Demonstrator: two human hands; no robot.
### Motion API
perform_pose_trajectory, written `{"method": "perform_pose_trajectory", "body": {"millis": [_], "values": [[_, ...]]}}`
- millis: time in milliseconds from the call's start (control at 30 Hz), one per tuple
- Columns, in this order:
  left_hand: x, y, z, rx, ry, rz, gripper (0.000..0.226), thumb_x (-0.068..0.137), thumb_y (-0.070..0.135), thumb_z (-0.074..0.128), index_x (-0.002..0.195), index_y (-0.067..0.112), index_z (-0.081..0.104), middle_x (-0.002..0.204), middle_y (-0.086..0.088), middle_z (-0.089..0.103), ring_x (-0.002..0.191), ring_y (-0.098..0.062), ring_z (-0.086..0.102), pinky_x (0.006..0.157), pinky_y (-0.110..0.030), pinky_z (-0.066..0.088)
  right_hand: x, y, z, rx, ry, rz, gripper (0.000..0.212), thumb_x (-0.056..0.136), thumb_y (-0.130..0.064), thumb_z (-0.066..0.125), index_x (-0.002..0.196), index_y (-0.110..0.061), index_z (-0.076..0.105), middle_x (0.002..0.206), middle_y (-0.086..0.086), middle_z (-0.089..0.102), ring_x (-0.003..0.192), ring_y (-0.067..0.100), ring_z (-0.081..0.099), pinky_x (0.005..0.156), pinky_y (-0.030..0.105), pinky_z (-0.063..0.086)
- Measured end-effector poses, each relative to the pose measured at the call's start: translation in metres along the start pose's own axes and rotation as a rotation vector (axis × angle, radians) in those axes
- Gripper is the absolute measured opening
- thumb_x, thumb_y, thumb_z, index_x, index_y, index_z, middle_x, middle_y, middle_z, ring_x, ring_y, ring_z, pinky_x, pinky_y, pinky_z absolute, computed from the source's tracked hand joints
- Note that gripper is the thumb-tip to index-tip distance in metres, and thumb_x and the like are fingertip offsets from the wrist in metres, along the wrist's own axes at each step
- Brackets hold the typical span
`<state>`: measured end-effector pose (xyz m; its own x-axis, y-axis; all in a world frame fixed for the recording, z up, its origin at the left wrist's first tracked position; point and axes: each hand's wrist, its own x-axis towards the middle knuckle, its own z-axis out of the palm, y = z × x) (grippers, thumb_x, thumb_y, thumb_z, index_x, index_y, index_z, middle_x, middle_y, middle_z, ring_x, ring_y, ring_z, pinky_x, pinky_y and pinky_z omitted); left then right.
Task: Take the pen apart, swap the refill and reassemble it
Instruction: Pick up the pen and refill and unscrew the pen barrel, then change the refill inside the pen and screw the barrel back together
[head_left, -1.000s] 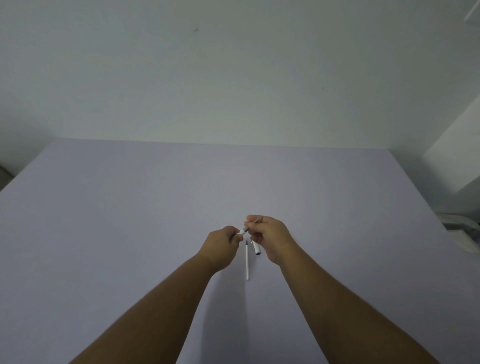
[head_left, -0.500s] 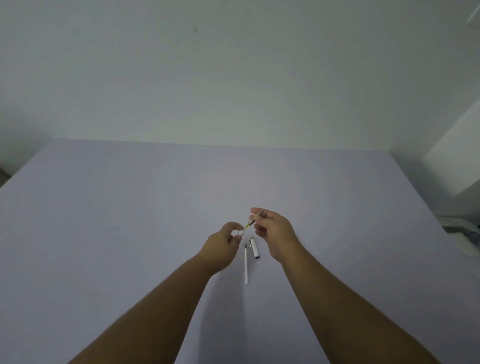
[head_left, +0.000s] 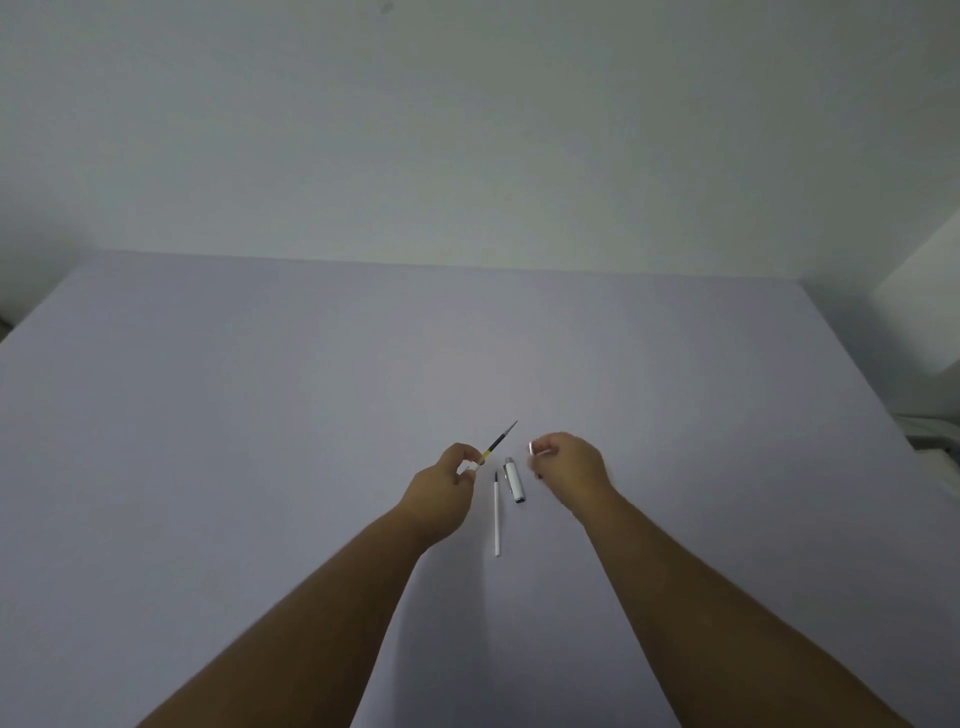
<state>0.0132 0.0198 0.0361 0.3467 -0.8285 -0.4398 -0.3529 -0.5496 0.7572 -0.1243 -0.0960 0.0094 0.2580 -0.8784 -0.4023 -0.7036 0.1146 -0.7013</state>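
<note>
The left hand (head_left: 441, 488) holds the pen body with its refill (head_left: 496, 446) exposed, tip pointing up and away; its fingers are clamped on the white lower end. The right hand (head_left: 569, 465) is closed on a small silvery part (head_left: 531, 448), blurred. Between the hands, two parts lie on the lilac tabletop (head_left: 260, 415): a thin white spare refill (head_left: 497, 514) and, just beside it, a short white cap (head_left: 515, 480) with clip. Nothing obstructs either part
</note>
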Motion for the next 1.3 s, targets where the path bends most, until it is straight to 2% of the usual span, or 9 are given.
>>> {"method": "perform_pose_trajectory", "body": {"millis": [67, 200, 533, 867, 933, 1000, 1100, 1200, 1300], "values": [[0.002, -0.003, 0.004, 0.002, -0.010, -0.009, 0.024, 0.099, 0.019, 0.032, 0.110, 0.028, 0.052, 0.080, -0.011, 0.049, 0.061, -0.019, 0.040, 0.056, -0.025, 0.039, 0.000, 0.011, 0.008, -0.232, -0.034, -0.061, 0.027, 0.088, -0.013, 0.054, 0.111, -0.013, 0.068, 0.112, 0.007, 0.069, 0.106, 0.025, 0.062, 0.084, 0.026, 0.046], [0.004, -0.007, 0.007, 0.020, -0.024, -0.008, 0.021, 0.100, 0.019, 0.033, 0.102, 0.034, 0.048, 0.079, -0.011, 0.049, 0.060, -0.018, 0.040, 0.054, -0.024, 0.039, 0.001, 0.021, 0.016, -0.396, -0.005, -0.090, 0.023, 0.089, -0.012, 0.051, 0.108, -0.011, 0.065, 0.112, 0.012, 0.065, 0.106, 0.029, 0.060, 0.086, 0.033, 0.047], [0.006, -0.011, 0.010, 0.033, -0.033, -0.003, 0.020, 0.100, 0.019, 0.034, 0.107, 0.030, 0.050, 0.074, -0.008, 0.049, 0.058, -0.016, 0.040, 0.057, -0.025, 0.039, 0.001, 0.032, 0.020, -0.394, 0.021, -0.153, 0.019, 0.087, -0.016, 0.056, 0.101, -0.010, 0.068, 0.106, 0.011, 0.064, 0.099, 0.028, 0.061, 0.073, 0.027, 0.041], [0.003, -0.010, 0.010, 0.036, -0.038, -0.010, 0.023, 0.100, 0.021, 0.033, 0.114, 0.026, 0.051, 0.077, -0.010, 0.050, 0.064, -0.019, 0.043, 0.058, -0.025, 0.040, -0.002, 0.032, 0.015, -0.352, 0.031, -0.162, 0.025, 0.089, -0.016, 0.055, 0.110, -0.008, 0.067, 0.112, 0.013, 0.065, 0.106, 0.028, 0.059, 0.088, 0.031, 0.044], [0.002, -0.009, 0.010, 0.037, -0.034, -0.010, 0.023, 0.100, 0.021, 0.033, 0.114, 0.026, 0.051, 0.078, -0.011, 0.050, 0.065, -0.020, 0.043, 0.058, -0.025, 0.041, -0.005, 0.028, 0.011, -0.256, 0.074, -0.144, 0.026, 0.090, -0.015, 0.054, 0.110, -0.007, 0.068, 0.111, 0.011, 0.067, 0.106, 0.027, 0.060, 0.088, 0.029, 0.045], [0.002, -0.006, 0.009, 0.035, -0.030, -0.007, 0.024, 0.100, 0.021, 0.033, 0.115, 0.026, 0.051, 0.079, -0.010, 0.051, 0.066, -0.020, 0.044, 0.058, -0.025, 0.041, -0.007, 0.021, 0.005, -0.008, 0.095, -0.078, 0.022, 0.089, -0.014, 0.056, 0.106, -0.009, 0.070, 0.104, 0.007, 0.069, 0.094, 0.021, 0.062, 0.082, 0.025, 0.044], [0.002, 0.000, 0.010, 0.020, -0.030, 0.007, 0.024, 0.100, 0.022, 0.033, 0.116, 0.026, 0.051, 0.078, -0.010, 0.051, 0.062, -0.017, 0.043, 0.057, -0.024, 0.041, -0.012, 0.005, -0.003, 0.459, -0.110, 0.074, 0.009, 0.086, -0.015, 0.063, 0.090, -0.014, 0.071, 0.084, 0.003, 0.064, 0.062, 0.013, 0.051, 0.063, 0.024, 0.042], [0.002, 0.006, 0.013, 0.016, -0.029, 0.031, 0.024, 0.100, 0.022, 0.035, 0.118, 0.024, 0.051, 0.078, -0.009, 0.051, 0.061, -0.017, 0.043, 0.059, -0.026, 0.041, -0.016, -0.004, -0.003, 0.557, -0.271, 0.102, 0.009, 0.087, -0.013, 0.062, 0.088, -0.013, 0.071, 0.079, 0.010, 0.058, 0.051, 0.011, 0.043, 0.052, 0.025, 0.036], [0.001, 0.010, 0.015, 0.014, -0.029, 0.040, 0.025, 0.100, 0.023, 0.035, 0.119, 0.024, 0.051, 0.080, -0.010, 0.052, 0.068, -0.020, 0.046, 0.062, -0.027, 0.041, -0.016, -0.011, -0.003, 0.611, -0.277, 0.090, 0.009, 0.088, -0.011, 0.060, 0.087, -0.013, 0.069, 0.085, 0.010, 0.061, 0.059, 0.012, 0.047, 0.056, 0.023, 0.040]]}}
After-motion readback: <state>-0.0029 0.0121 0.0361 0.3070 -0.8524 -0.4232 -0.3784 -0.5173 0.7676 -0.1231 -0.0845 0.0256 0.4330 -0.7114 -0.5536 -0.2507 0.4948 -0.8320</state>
